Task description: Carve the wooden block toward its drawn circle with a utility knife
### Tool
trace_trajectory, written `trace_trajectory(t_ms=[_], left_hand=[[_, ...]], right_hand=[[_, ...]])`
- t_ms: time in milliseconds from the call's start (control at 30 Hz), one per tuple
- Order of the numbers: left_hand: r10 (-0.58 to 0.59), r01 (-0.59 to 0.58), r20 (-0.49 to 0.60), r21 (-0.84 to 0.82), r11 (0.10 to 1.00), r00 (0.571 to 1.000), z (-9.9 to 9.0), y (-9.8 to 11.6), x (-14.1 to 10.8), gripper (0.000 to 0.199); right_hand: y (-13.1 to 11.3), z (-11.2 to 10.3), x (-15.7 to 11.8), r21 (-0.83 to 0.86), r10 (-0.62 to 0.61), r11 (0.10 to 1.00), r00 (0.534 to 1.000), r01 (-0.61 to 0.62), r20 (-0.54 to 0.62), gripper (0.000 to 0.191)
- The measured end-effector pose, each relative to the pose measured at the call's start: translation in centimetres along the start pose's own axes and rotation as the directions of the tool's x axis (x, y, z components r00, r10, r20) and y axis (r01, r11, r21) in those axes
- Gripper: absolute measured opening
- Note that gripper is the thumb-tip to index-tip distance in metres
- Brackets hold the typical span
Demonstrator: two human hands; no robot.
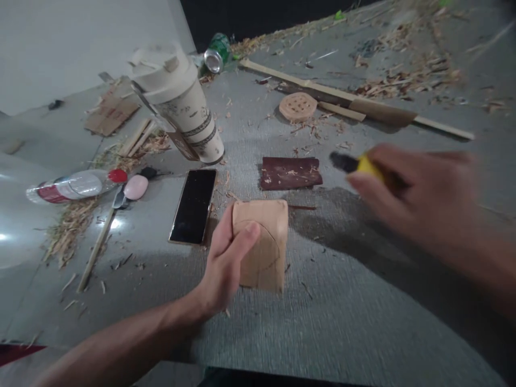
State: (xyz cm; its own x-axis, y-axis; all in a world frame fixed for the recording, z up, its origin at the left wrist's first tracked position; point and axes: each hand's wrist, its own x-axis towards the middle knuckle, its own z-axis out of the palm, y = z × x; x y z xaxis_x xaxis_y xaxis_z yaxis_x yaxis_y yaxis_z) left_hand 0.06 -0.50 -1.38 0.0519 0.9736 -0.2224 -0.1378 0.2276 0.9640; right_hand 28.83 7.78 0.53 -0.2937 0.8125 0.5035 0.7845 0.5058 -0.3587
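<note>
Left hand (228,258) pinches the flat tan wooden square (264,244) by its left edge.
Blurred right hand (407,196) closes on a yellow-black tool (360,163); bare grey mat (342,317) lies near.

The block (264,247) under the left hand (226,263) is pale, matt, smooth wood. At its 12 o'clock lies a rough, dark red sheet of sandpaper (290,173); at 9 o'clock a glossy black glass phone (193,206). The floor (363,322) is grey ribbed matting.
</note>
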Motion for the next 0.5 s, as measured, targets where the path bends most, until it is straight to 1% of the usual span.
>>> trace_trajectory(t_ms=[33,100,200,333,500], left_hand=[[-0.006,0.006,-0.043,0.008,1.000,0.999,0.0,0.0,0.3,0.027],[-0.011,0.012,-0.072,0.020,1.000,0.997,0.1,0.0,0.6,0.032],[-0.014,0.016,-0.076,0.030,0.999,0.997,0.3,0.0,0.6,0.036],[-0.045,0.049,-0.112,0.035,0.998,0.993,0.3,-0.1,0.6,0.040],[-0.044,0.051,-0.114,0.057,0.997,0.992,0.3,-0.1,0.6,0.037]], right_hand=[[-0.4,0.3,-0.4,0.025,-0.061,0.998,0.996,0.060,0.059,0.048],[-1.0,0.8,-1.0,0.017,-0.158,0.987,0.978,0.157,0.134,0.050],[-1.4,1.2,-1.5,0.011,-0.261,0.965,0.951,0.263,0.164,0.052],[-1.2,1.2,-1.7,0.023,-0.247,0.969,0.950,0.247,0.191,0.053],[-1.2,1.4,-2.0,-0.018,-0.242,0.968,0.943,0.252,0.227,0.056]])
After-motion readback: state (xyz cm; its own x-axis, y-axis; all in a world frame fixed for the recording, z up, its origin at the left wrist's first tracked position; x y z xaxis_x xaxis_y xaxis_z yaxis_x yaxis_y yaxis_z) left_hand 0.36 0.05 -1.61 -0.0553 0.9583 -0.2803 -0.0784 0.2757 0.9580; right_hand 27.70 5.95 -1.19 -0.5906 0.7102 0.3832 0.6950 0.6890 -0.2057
